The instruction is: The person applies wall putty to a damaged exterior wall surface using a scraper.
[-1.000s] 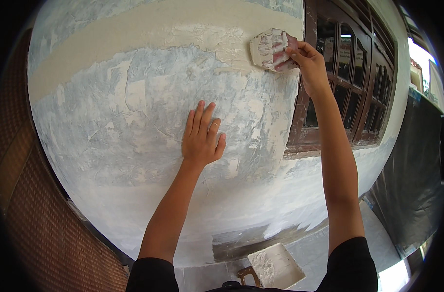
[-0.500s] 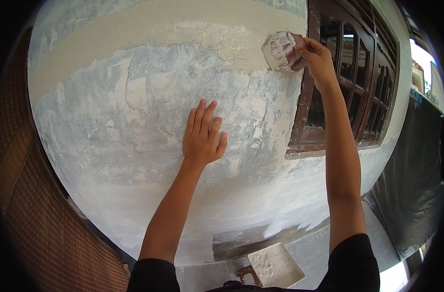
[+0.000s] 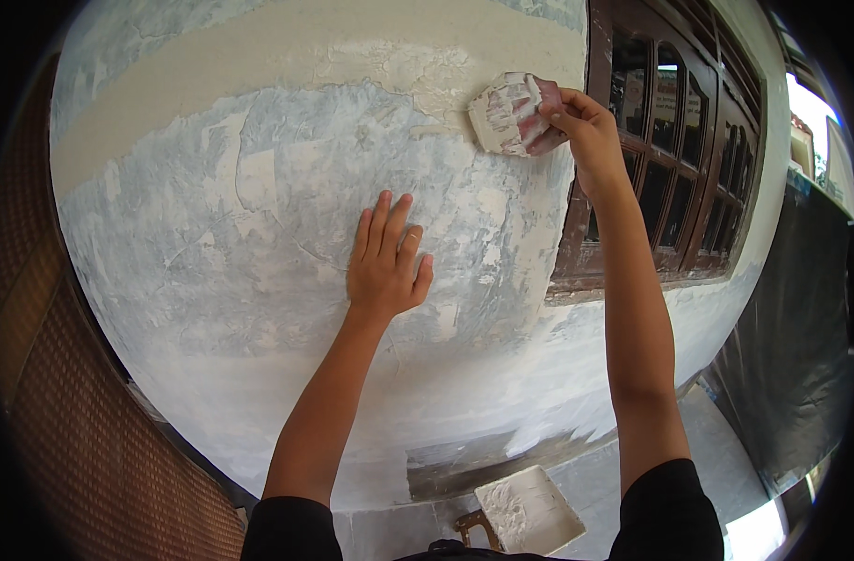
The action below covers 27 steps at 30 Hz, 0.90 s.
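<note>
My right hand grips a flat reddish scraper, its face smeared with cream-coloured filler paste. The scraper is at the upper wall, just left of the window frame and at the lower edge of a fresh paste band. Whether its edge presses on the wall I cannot tell. Lower and to the left, my left hand lies flat on the patchy grey-white wall, fingers stretched upward, a ring on one finger. Nothing is in that hand.
A dark brown wooden window with glass panes is set in the wall at right. Below, a white tub of paste stands by a brown stool. A woven panel borders the left, a black sheet the right.
My right hand and the scraper have moved left and slightly down, away from the window frame. My left hand stays in nearly the same place on the wall.
</note>
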{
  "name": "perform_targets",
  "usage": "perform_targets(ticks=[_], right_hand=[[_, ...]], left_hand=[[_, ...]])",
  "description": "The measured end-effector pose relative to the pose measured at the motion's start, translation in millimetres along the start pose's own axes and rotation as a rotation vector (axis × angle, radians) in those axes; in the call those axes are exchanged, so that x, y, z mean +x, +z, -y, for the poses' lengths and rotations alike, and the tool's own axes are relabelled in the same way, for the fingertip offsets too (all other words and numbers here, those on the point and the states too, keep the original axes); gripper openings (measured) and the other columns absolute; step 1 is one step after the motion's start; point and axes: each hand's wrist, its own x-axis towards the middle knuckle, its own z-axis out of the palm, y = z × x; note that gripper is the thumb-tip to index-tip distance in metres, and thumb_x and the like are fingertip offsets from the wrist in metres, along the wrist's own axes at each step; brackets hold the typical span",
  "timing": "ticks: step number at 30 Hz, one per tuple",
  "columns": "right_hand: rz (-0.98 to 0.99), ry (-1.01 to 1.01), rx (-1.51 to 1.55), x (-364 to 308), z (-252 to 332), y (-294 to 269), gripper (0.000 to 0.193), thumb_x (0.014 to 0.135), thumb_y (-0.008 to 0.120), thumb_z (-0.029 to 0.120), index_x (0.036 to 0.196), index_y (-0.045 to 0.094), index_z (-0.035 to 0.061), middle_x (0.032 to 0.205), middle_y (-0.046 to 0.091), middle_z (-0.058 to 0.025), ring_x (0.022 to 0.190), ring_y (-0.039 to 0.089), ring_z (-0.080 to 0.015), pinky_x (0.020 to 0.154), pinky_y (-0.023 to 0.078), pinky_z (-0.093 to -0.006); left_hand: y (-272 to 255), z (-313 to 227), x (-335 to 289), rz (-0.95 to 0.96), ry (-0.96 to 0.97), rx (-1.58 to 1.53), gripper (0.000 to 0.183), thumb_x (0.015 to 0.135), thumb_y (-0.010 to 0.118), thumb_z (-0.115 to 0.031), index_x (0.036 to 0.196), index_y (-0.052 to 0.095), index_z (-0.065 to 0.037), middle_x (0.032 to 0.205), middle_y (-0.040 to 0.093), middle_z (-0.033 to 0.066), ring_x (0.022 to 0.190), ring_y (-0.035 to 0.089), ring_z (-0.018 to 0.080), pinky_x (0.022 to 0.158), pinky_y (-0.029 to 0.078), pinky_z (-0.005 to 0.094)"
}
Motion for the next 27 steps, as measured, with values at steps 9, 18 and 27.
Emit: perform_targets(ticks=[9, 18, 27], right_hand=[[0.137, -0.063, -0.134, 25.0, 34.7, 6.6, 0.021, 0.087, 0.063, 0.008, 0.103, 0.067, -0.0043, 0.086, 0.069, -0.0075, 0.071, 0.064, -0.0123, 0.067, 0.050, -0.0274], [0.298, -0.223, -0.411, 89.8, 46.7, 9.2, 0.026, 0.091, 0.063, 0.015, 0.112, 0.065, 0.0021, 0.096, 0.069, -0.0022, 0.096, 0.060, -0.0111, 0.089, 0.045, -0.0296], [0.429, -0.326, -0.566, 123.5, 50.7, 12.6, 0.026, 0.091, 0.063, 0.018, 0.113, 0.066, 0.0041, 0.097, 0.069, -0.0025, 0.087, 0.062, -0.0118, 0.084, 0.046, -0.0291]], left_hand=[[-1.9, 0.4, -0.1, 0.002, -0.002, -0.003, 0.032, 0.086, 0.053, -0.022, 0.113, 0.050, -0.005, 0.141, 0.045, 0.0220, 0.137, 0.036, 0.0419, 0.113, 0.025, 0.0542], [-0.9, 0.8, -1.6, -0.007, 0.001, -0.008, 0.031, 0.087, 0.052, -0.022, 0.113, 0.050, -0.005, 0.141, 0.045, 0.0215, 0.137, 0.037, 0.0415, 0.113, 0.026, 0.0537], [-0.2, -0.5, -0.7, -0.012, 0.002, -0.016, 0.031, 0.087, 0.051, -0.023, 0.112, 0.050, -0.005, 0.143, 0.045, 0.0206, 0.137, 0.037, 0.0414, 0.113, 0.027, 0.0534]])
